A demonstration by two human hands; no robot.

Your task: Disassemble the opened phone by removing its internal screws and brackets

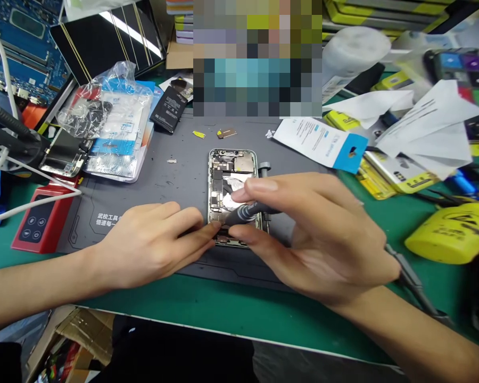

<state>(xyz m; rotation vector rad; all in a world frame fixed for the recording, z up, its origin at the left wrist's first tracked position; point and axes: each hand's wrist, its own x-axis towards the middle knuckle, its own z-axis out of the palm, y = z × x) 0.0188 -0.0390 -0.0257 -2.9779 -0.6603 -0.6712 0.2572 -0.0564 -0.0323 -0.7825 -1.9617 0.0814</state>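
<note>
Opened phone lay back-up at the centre of the grey mat, long axis running toward the mat's far edge. Cover off: metal shields, dark flex strips and a pale round patch were exposed inside a shiny metal frame. Its near end was hidden under my fingers.

My right hand pinched a dark screwdriver between thumb and forefingers, with the tip angled down to the phone's near left corner. My left hand rested flat on the mat, fingers pressed together and extended, the fingertips against the phone's near left edge. It gripped nothing that I could see.

Surroundings:
- A second driver stood just beside the phone's right edge.
- A small yellow tab and a brown part lay loose toward the mat's far edge.
- A black battery and a plastic bag of parts sat at the far left corner.
- A red device overlapped the left edge.
- A white-and-blue card lay at the far right.
- A yellow block sat on the green table, well apart to the right.
</note>
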